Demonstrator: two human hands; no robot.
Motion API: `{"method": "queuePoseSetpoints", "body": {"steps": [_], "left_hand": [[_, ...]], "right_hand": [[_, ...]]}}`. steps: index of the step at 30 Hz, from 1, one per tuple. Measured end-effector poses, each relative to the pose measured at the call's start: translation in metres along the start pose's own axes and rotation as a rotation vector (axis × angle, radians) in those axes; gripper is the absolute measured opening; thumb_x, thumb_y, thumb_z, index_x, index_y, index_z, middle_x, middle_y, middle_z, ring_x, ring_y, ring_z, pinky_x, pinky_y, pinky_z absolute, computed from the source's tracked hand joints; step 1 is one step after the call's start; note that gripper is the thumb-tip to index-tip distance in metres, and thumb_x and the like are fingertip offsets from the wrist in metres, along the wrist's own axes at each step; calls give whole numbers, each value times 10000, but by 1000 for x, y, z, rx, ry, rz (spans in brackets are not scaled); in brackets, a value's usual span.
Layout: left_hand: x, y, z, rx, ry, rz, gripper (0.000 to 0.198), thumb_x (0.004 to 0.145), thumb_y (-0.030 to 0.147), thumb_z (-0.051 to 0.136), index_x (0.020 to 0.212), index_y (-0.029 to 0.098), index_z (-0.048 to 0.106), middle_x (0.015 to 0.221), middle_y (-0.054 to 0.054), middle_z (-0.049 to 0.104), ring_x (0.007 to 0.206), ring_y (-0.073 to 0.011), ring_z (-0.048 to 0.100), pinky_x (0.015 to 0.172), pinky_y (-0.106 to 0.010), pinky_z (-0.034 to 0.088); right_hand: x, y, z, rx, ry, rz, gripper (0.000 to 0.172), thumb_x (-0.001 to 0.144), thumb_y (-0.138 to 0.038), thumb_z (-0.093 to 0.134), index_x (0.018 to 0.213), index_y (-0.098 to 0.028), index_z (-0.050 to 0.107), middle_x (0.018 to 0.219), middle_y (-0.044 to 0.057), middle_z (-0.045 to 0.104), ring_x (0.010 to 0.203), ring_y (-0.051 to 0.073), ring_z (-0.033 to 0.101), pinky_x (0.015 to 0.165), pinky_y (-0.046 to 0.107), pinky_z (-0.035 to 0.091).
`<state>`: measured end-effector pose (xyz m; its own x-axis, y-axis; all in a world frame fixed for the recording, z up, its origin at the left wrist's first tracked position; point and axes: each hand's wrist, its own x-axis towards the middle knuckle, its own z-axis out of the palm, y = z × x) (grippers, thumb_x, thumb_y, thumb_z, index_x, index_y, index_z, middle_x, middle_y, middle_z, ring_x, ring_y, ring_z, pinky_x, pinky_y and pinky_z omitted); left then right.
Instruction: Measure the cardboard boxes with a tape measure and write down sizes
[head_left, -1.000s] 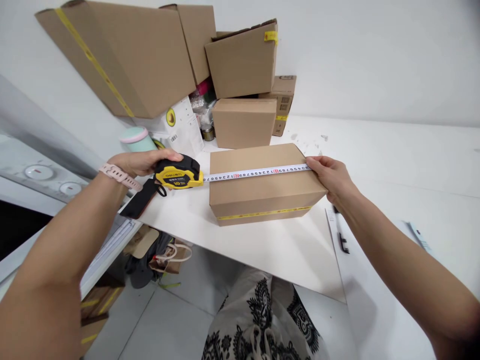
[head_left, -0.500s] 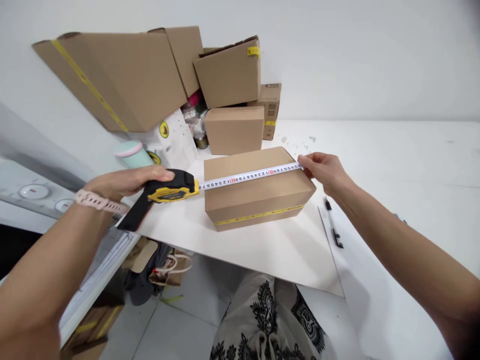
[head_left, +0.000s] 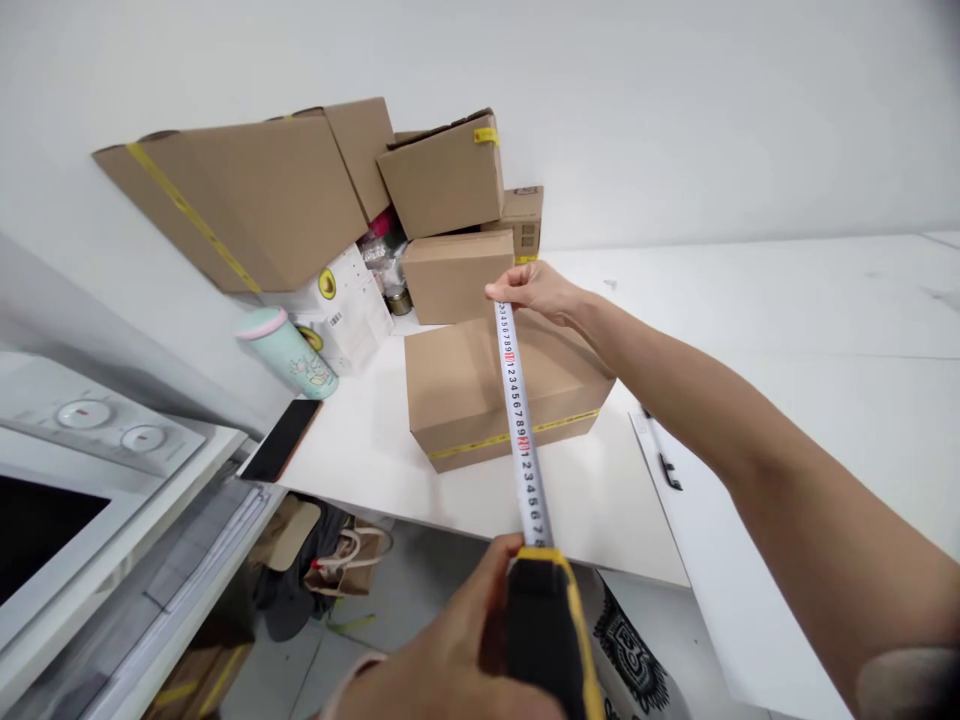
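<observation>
My left hand (head_left: 465,640) is closed around the black and yellow case of a tape measure (head_left: 551,630), low in the view and in front of the table edge. From the case the white blade runs away from me, across the top of a closed cardboard box (head_left: 457,380). My right hand (head_left: 536,290) pinches the blade's far end at the box's back edge. Yellow tape runs along the box's near side. The box lies on the white table (head_left: 465,500). Part of its top is hidden behind my right hand and forearm.
Several cardboard boxes (head_left: 255,200) are stacked at the back left, above a white carton with avocado prints (head_left: 352,300). A mint tumbler (head_left: 289,350) and a dark phone-like slab (head_left: 283,440) lie at the left. A pen (head_left: 667,470) rests on paper at the right.
The tape measure has swung from lying lengthwise along the box to running front to back across it. My left hand came down toward me; my right moved left to the back edge.
</observation>
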<state>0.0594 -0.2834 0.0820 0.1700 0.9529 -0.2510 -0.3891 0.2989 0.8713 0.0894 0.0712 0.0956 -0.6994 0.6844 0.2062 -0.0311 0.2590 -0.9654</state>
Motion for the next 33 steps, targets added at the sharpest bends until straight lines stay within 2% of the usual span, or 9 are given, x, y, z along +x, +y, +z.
{"method": "queuePoseSetpoints", "body": {"steps": [2, 5, 8, 11, 19, 24, 27, 30, 33], "left_hand": [[21, -14, 16, -151, -41, -43, 533, 484, 354, 935, 894, 293, 599, 746, 18, 600, 604, -149, 630, 565, -274, 555], [48, -21, 31, -195, -34, -20, 711, 599, 593, 850, 1098, 238, 490, 845, -42, 646, 585, -153, 630, 495, -277, 542], [61, -18, 34, -208, -47, -12, 753, 661, 631, 801, 1164, 206, 437, 879, -74, 661, 563, -152, 632, 449, -264, 535], [61, -19, 33, -223, -59, -15, 720, 682, 621, 794, 1161, 209, 448, 878, -72, 659, 549, -143, 628, 448, -254, 532], [43, -23, 43, -233, 3, 5, 634, 722, 586, 782, 1133, 212, 478, 845, -40, 621, 589, -120, 575, 511, -240, 460], [48, -25, 47, -214, 16, 9, 635, 684, 563, 830, 1092, 206, 498, 855, -24, 590, 700, -132, 560, 625, -266, 452], [50, -26, 50, -245, 10, 15, 621, 689, 552, 834, 1088, 211, 501, 874, -19, 575, 728, -130, 560, 673, -274, 455], [51, -28, 51, -256, 16, 17, 598, 699, 531, 835, 1072, 210, 495, 879, -15, 563, 727, -127, 561, 690, -280, 452], [51, -29, 48, -251, 16, 17, 588, 692, 500, 841, 1069, 207, 498, 880, -17, 558, 741, -138, 566, 703, -289, 459]], "right_hand": [[7, 7, 4, -79, -41, 44, 348, 715, -387, 842, 583, -173, 601, 574, 0, 589, 560, 92, 487, 553, 259, 425], [3, 6, 3, -225, 4, 123, 362, 765, -402, 781, 585, -203, 538, 546, -24, 518, 507, 89, 392, 510, 281, 353], [-12, -2, 0, -310, 69, 166, 316, 733, -445, 785, 706, -235, 551, 635, -18, 560, 526, 116, 427, 526, 311, 365], [-29, -12, 2, -304, 69, 209, 313, 722, -474, 779, 805, -262, 565, 716, 0, 608, 588, 160, 505, 567, 339, 396], [-56, -26, 3, -223, -10, 290, 362, 764, -583, 718, 904, -287, 564, 867, 33, 652, 670, 203, 555, 605, 356, 409], [-37, -18, 3, -361, 2, 210, 313, 781, -466, 751, 760, -243, 533, 695, 21, 573, 642, 180, 493, 600, 335, 368], [-21, -12, 2, -443, -27, 176, 370, 778, -402, 762, 654, -220, 465, 612, -3, 489, 602, 146, 428, 579, 313, 330], [-12, -4, 0, -458, -59, 147, 436, 790, -378, 749, 590, -208, 401, 564, -26, 422, 572, 115, 376, 558, 289, 301], [-4, 9, -1, -434, -66, 131, 430, 809, -357, 732, 566, -203, 414, 543, -36, 424, 564, 103, 369, 557, 274, 305]]}}
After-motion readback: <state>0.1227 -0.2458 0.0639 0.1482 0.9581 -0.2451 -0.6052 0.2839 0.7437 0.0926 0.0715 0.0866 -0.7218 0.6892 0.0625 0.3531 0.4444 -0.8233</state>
